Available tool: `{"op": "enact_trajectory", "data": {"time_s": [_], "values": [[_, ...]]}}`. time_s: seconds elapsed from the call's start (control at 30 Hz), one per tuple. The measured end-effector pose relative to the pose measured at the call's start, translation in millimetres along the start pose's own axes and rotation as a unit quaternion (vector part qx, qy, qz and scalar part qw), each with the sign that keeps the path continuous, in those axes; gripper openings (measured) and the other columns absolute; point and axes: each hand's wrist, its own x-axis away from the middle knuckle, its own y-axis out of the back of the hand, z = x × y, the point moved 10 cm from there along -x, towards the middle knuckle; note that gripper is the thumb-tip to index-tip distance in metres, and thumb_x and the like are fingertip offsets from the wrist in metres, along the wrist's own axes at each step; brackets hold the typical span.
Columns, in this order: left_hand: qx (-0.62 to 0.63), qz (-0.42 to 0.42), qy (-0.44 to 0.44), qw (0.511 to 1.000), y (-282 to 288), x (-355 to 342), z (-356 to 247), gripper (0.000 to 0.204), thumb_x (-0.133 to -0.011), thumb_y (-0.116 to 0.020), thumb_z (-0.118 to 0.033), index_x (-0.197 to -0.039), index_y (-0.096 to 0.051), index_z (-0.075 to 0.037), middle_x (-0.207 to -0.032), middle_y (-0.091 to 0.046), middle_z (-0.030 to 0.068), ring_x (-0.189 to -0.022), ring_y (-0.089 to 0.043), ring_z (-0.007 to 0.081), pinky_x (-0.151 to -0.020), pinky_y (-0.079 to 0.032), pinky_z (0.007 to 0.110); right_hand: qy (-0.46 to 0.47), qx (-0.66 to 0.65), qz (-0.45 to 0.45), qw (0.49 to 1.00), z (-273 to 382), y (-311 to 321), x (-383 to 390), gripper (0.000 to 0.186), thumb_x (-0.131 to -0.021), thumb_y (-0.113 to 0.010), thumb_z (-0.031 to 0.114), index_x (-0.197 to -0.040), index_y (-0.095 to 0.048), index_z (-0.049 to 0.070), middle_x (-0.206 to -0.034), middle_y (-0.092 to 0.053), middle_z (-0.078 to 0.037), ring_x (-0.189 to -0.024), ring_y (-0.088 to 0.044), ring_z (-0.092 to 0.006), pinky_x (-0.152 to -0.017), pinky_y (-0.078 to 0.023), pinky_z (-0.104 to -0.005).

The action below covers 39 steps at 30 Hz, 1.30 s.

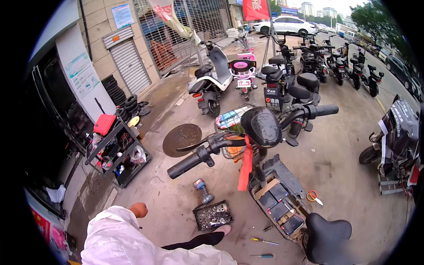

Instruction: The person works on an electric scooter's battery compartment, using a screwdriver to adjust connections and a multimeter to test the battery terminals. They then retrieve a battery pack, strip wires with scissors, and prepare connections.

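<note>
Black tray (214, 226) holds metal parts (213, 215); the open compartment (266, 214) holds batteries (278, 210).

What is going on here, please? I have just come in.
The person's left hand is over the ground, left of the tray of small metal parts; whether it holds anything is unclear. The right hand is not in view. In front stands an electric bike with its batteries uncovered. A drill, two screwdrivers and scissors lie on the ground nearby.
</note>
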Motion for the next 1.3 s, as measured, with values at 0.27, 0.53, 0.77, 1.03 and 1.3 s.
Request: {"op": "enact_trajectory", "data": {"time_s": [0.27,0.53,0.77,1.03,1.3], "values": [[0.058,0.131,0.2,0.969,-150.4,224.0,365.6,0.028,-0.083,-0.057,-0.021,-0.1,-0.074,-0.006,-0.11,-0.068,0.0239,-0.109,-0.063,0.0394,-0.093,-0.05,0.047,0.163,0.272,0.069,0.946,160.5,9.4,58.3,0.026,-0.09,-0.063,0.016,-0.107,-0.065,-0.003,-0.091,-0.065,-0.015,-0.076,-0.064,-0.0238,-0.062,-0.052,-0.0342],[0.579,0.218,0.166,0.768,-289.5,277.9,412.9,0.03,-0.093,-0.049,-0.027,-0.096,-0.067,-0.003,-0.092,-0.07,0.014,-0.08,-0.067,0.025,-0.071,-0.054,0.04,0.159,0.439,0.094,0.879,156.4,-33.8,140.4,0.024,-0.088,-0.063,0.018,-0.102,-0.066,-0.002,-0.086,-0.065,-0.012,-0.072,-0.065,-0.0247,-0.059,-0.053,-0.0363],[0.543,-0.029,0.306,0.781,-374.7,377.1,633.9,0.026,-0.089,-0.054,-0.024,-0.086,-0.068,-0.002,-0.078,-0.07,0.0115,-0.074,-0.068,0.0226,-0.065,-0.055,0.036,0.2,0.463,0.405,0.763,71.4,-267.4,353.0,0.026,-0.094,-0.057,0.023,-0.107,-0.064,0.002,-0.084,-0.063,-0.008,-0.066,-0.063,-0.0177,-0.053,-0.048,-0.0309],[0.56,0.039,0.415,0.716,-385.6,330.1,658.1,0.026,-0.087,-0.058,-0.026,-0.095,-0.068,-0.003,-0.086,-0.07,0.0137,-0.082,-0.068,0.0256,-0.074,-0.054,0.038,0.298,0.626,0.433,0.576,-0.9,-396.4,456.4,0.038,-0.09,-0.06,0.034,-0.103,-0.07,0.0,-0.096,-0.071,-0.017,-0.083,-0.07,-0.0292,-0.073,-0.055,-0.0403],[0.601,0.13,0.262,0.744,-299.8,148.2,602.3,0.029,-0.086,-0.062,-0.028,-0.103,-0.069,-0.005,-0.094,-0.071,0.0159,-0.09,-0.068,0.0285,-0.082,-0.053,0.039,0.313,0.759,0.376,0.429,-82.5,-418.9,315.7,0.039,-0.083,-0.061,0.039,-0.094,-0.074,0.003,-0.099,-0.071,-0.021,-0.093,-0.069,-0.035,-0.082,-0.053,-0.0439]]}}
